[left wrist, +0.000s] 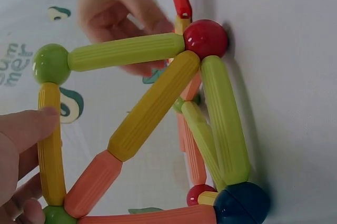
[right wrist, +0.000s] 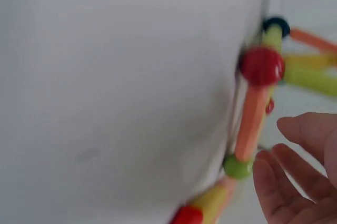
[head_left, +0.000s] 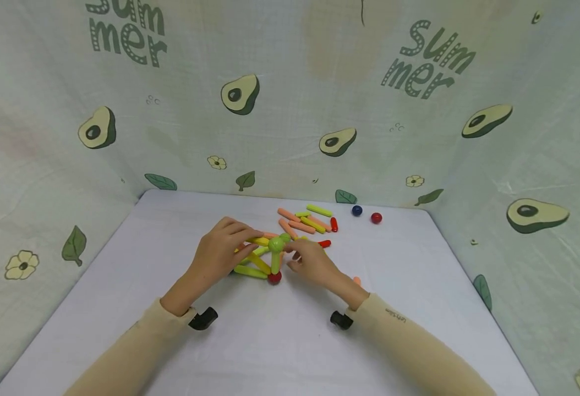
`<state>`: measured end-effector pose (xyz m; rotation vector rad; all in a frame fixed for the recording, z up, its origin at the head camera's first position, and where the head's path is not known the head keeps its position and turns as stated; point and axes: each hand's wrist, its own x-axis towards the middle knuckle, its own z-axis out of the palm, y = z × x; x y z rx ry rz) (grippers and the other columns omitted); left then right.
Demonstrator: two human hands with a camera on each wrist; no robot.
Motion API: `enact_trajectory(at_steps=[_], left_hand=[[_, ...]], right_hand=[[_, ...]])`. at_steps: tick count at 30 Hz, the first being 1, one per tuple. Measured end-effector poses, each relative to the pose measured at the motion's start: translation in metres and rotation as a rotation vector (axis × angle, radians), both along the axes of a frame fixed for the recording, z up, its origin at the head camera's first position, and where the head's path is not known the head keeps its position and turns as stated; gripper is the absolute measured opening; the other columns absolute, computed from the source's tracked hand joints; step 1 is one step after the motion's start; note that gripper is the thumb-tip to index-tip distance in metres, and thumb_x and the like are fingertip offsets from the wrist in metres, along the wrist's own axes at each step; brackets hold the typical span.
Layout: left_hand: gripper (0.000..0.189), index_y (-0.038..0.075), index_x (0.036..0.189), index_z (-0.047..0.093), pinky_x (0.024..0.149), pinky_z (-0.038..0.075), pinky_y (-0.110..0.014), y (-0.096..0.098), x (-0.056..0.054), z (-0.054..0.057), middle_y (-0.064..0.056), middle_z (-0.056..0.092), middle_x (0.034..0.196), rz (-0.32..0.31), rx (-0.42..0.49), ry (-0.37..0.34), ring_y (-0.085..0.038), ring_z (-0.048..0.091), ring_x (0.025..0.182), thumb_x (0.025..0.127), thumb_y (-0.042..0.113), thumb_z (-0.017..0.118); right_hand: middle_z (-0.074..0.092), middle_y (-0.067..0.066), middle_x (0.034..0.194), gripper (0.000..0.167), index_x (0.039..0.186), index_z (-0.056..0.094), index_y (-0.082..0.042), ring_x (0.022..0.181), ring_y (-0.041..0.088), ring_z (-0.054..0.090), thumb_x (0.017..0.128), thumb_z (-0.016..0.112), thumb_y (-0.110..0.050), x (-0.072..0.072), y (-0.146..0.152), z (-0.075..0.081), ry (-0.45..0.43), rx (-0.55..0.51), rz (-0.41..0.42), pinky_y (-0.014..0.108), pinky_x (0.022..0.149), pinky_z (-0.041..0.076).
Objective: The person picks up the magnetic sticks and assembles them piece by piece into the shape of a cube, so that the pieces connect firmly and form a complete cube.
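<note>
A frame of coloured building sticks and balls stands on the table, its red ball (left wrist: 206,38) at the near bottom corner. A light green stick (left wrist: 126,52) rises from that ball to a green ball (left wrist: 51,63) on top. My left hand (head_left: 219,247) pinches the yellow stick (left wrist: 50,153) along the top edge, between thumb and fingers. Another yellow stick (left wrist: 152,105) slants up from the red ball, and a navy ball (left wrist: 239,204) forms a further base corner. Beside the frame's right side is my right hand (head_left: 315,264), its fingers bent loosely and spread, with nothing between them.
Behind the frame lie several loose sticks, among them a light green stick (head_left: 319,210) and a short red piece (head_left: 334,224). A loose navy ball (head_left: 356,210) and a red ball (head_left: 376,218) are at the back right. Printed cloth (head_left: 290,110) walls the white table (head_left: 250,346).
</note>
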<state>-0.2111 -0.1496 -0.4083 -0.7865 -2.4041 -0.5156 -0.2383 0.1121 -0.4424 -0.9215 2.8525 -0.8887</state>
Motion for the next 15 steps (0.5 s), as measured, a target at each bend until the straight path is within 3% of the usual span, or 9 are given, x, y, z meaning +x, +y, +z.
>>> enact_trajectory(at_steps=[3,6,10,15], left_hand=[[0.034,0.021,0.116,0.083,0.071,0.059,-0.033,-0.003,-0.001,-0.001,0.002,0.079,0.108,0.001,-0.003,0.005,-0.020,0.062,0.103,0.084,0.018,0.093],[0.034,0.021,0.115,0.083,0.071,0.059,-0.033,-0.004,0.000,-0.002,0.002,0.079,0.108,0.002,-0.008,0.006,-0.021,0.062,0.103,0.083,0.018,0.093],[0.033,0.021,0.115,0.083,0.071,0.059,-0.033,-0.004,0.001,-0.002,0.002,0.079,0.107,-0.017,0.001,0.006,-0.021,0.062,0.104,0.083,0.019,0.093],[0.033,0.020,0.114,0.083,0.074,0.060,-0.034,-0.006,-0.001,0.000,0.000,0.079,0.108,-0.049,0.011,0.003,-0.022,0.061,0.105,0.083,0.019,0.094]], right_hand=[[0.071,0.010,0.132,0.043,0.133,0.072,-0.008,0.128,0.033,0.064,0.092,0.081,0.000,-0.024,0.002,0.007,0.086,0.084,0.042,0.047,0.109,0.052],[0.067,0.011,0.141,0.044,0.136,0.072,-0.009,0.143,0.035,0.052,0.093,0.080,-0.001,-0.044,0.002,0.007,0.101,0.182,0.110,0.051,0.121,0.039],[0.069,0.009,0.137,0.039,0.134,0.074,-0.011,0.135,0.030,0.057,0.095,0.080,-0.008,-0.059,0.001,0.000,0.097,0.242,0.159,0.049,0.123,0.036],[0.073,0.007,0.122,0.035,0.125,0.078,-0.011,0.119,0.027,0.062,0.092,0.086,-0.020,-0.063,0.002,-0.006,0.156,0.251,0.158,0.046,0.116,0.043]])
